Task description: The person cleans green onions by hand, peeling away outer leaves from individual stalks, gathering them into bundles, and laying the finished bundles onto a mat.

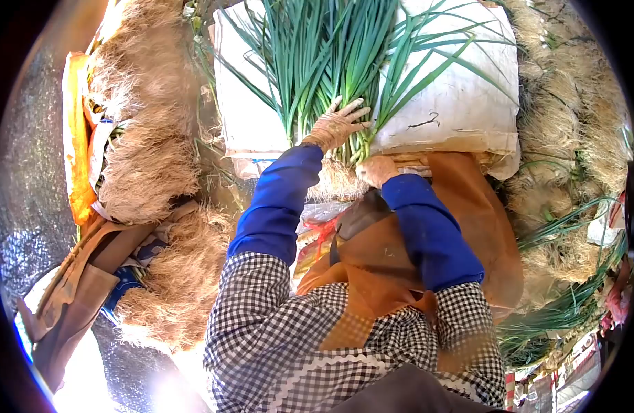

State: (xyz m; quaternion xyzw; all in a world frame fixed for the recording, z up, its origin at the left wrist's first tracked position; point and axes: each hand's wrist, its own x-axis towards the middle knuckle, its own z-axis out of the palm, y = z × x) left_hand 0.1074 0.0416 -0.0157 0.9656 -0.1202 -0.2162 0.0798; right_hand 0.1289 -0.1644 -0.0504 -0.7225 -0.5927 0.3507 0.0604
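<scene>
A thick bunch of long green stalks (330, 51) lies on a white covered pad (447, 103), leaves pointing away from me. Its pale, hairy roots (334, 182) hang at the pad's near edge. My left hand (336, 126) rests on the lower stalks with its fingers spread. Just right of the roots, at the base of a few stalks (361, 143), is my right hand (377, 171), fingers curled in; what it holds, if anything, is too small to make out.
Large heaps of rooted stalks lie on the left (148, 138) and right (547, 131). An orange cloth (77, 138) is at the far left. More green leaves (537, 337) lie at the lower right. A brown apron (468, 206) covers my lap.
</scene>
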